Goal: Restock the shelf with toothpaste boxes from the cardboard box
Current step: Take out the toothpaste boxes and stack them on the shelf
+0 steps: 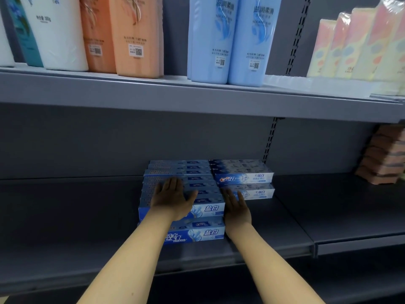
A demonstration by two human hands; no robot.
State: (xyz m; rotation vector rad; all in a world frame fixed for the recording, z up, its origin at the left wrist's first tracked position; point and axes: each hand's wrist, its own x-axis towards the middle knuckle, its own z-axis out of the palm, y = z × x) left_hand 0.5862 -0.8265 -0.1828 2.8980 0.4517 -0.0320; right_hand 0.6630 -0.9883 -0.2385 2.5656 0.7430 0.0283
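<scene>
While flat against two toothpaste stacks (pixel 182 194), two open hands (pixel 173 198), grasping nothing.

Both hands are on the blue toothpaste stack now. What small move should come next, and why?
Probably push the blue stack back. The left hand lies flat on top and the right hand presses its right end, while its front sits nearer the shelf edge than the white stack beside it.

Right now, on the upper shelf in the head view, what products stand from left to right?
White bottles → orange bottles → light blue bottles → wrapped pastel packs.
</scene>
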